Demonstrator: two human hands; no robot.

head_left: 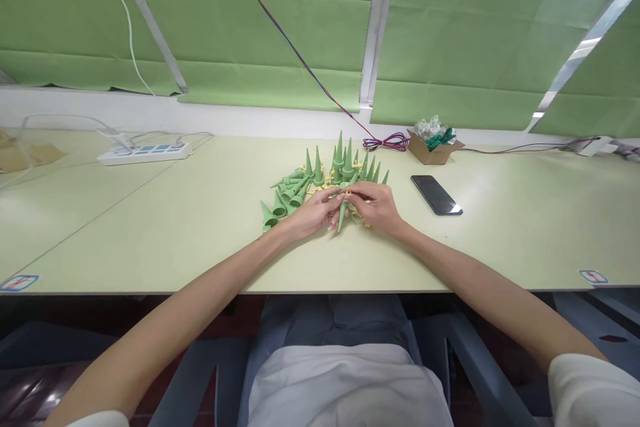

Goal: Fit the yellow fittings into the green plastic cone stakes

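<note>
My left hand (320, 209) is closed round a green plastic spike (343, 216), a hollow cone whose tip points down toward me. My right hand (376, 205) meets it there, thumb and finger pinched on a small yellow plastic piece (349, 193) at the wide end of the spike. Just beyond both hands lies a pile of similar green cones (295, 188); some stand upright, others lie on their sides with open ends showing. Small yellow parts (327, 181) are mixed among them. My fingers partly hide the held pieces.
A black phone (436, 195) lies right of my hands. Behind it are a small cardboard box (433, 150) with plastic and green material, and a coiled red-blue cable (387, 141). A white power strip (145, 153) sits back left. The table's front edge (330, 292) runs before my lap.
</note>
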